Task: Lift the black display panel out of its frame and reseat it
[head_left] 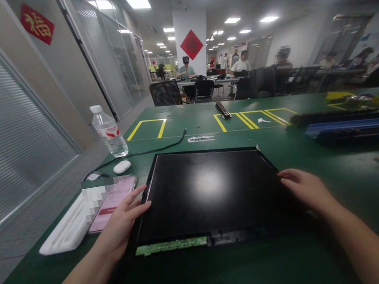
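Note:
A black LCD panel (184, 200) in a dark frame is in front of me, glossy side up, with a ceiling light reflected near its middle. Along its near edge runs a green circuit board strip (172, 245). My left hand (124, 219) grips the left edge, two fingers reaching over the rim and the others partly hidden. On the opposite side, my right hand (306, 188) holds the right edge, its fingertips on the rim and its thumb hidden underneath. Whether the panel rests fully on the table or is slightly raised, I cannot tell.
On the green table (226, 280), left of the panel, are a phone (125, 190), a long white case (66, 224), a white earbud case (122, 166), a water bottle (111, 133) and a black cable (161, 148). Blurred dark and blue parts (356, 127) lie at right.

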`<state>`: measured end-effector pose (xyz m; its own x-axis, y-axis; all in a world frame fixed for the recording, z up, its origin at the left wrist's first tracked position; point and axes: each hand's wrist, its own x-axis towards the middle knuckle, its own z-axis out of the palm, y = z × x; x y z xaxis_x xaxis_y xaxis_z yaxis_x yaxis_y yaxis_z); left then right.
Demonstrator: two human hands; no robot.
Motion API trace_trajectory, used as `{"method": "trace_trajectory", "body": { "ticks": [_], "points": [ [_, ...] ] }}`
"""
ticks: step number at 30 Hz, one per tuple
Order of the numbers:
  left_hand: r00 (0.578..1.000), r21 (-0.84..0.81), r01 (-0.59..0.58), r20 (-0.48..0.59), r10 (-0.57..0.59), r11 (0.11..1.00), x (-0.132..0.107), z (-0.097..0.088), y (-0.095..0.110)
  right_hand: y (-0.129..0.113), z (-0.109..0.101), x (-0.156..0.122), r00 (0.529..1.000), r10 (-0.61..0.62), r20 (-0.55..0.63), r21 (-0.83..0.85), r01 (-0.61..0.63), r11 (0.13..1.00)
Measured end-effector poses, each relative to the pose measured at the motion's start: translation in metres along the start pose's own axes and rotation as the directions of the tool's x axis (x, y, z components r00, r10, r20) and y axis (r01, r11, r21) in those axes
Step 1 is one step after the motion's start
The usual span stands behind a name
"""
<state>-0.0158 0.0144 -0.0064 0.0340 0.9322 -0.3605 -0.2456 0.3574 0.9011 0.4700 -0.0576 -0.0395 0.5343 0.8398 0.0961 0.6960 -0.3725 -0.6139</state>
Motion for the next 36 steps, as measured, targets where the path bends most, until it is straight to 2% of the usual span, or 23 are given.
{"method": "trace_trajectory", "body": {
  "ticks": [7,16,22,27,30,36],
  "points": [
    [0.996,-0.005,0.043,0.082,-0.043,0.999,0.002,-0.003,-0.003,-0.001,0.000,0.000,1.000,0.006,0.000,-0.016,-0.006,1.000],
    [0.988,0.009,0.125,0.085,-0.125,0.992,-0.014,0.009,0.012,-0.001,0.000,0.000,1.000,0.004,-0.003,-0.036,-0.004,0.999],
    [0.997,0.106,-0.006,0.074,-0.002,0.994,-0.010,0.000,0.001,-0.005,-0.001,-0.001,1.000,0.019,0.007,-0.016,-0.018,1.000],
    [0.987,0.106,-0.074,0.153,0.057,0.992,-0.005,-0.006,-0.002,-0.006,-0.001,-0.001,1.000,0.018,0.011,-0.011,-0.018,1.000],
    [0.985,0.100,-0.095,0.155,0.079,0.990,-0.006,-0.006,0.000,-0.005,-0.001,-0.001,1.000,0.009,0.005,-0.017,-0.009,1.000],
    [0.982,0.110,-0.067,0.181,0.047,0.992,-0.010,-0.004,0.004,-0.002,0.000,0.000,1.000,-0.014,0.005,-0.031,0.014,0.999]
  ]
}}
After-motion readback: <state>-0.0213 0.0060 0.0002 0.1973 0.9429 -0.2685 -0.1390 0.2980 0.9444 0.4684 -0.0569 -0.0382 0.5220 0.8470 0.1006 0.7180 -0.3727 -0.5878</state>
